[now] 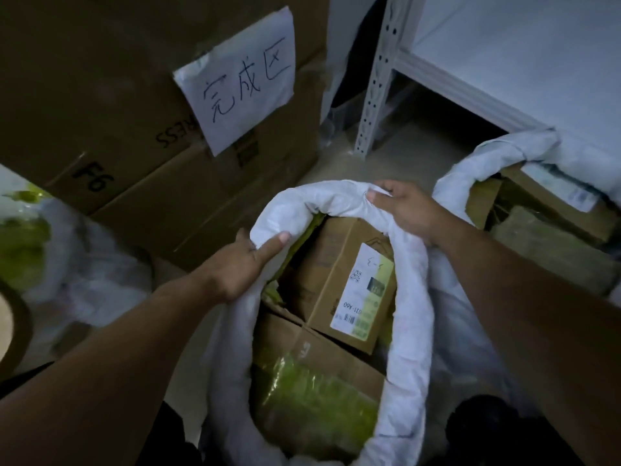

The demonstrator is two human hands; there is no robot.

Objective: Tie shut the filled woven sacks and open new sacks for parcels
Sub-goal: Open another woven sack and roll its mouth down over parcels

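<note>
A white woven sack stands open in front of me, its mouth rolled down into a thick rim. Inside lie a cardboard parcel with a white and green label, a flatter brown box and a green wrapped parcel. My left hand grips the rolled rim on the left side, thumb on top. My right hand clutches the rim at the far side. A second white sack, also rolled open and holding boxes, stands to the right.
Stacked cardboard cartons with a handwritten paper sign rise on the left. A white metal shelf post and shelf stand behind. A blurred bag with green contents and a tape roll sit at far left.
</note>
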